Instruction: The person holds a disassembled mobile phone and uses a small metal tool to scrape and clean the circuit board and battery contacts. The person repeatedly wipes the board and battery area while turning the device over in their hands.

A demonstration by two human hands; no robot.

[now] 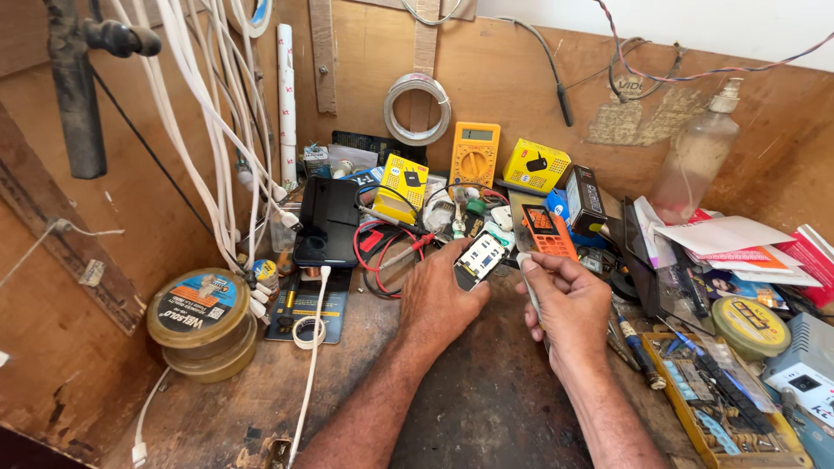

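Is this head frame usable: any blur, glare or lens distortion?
Head view: sharp and evenly daylit, with soft shadows under the left hand and right hand; the small opened white phone reads clearly; mild glare on the glossy black smartphone; wide-angle bending at the edges, as on the white cables.

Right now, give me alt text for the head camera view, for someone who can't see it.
A person's left hand holds a small opened phone over a cluttered wooden workbench, while the right hand grips a thin pale tool beside it. A yellow multimeter, tangled cables and tins surround them.
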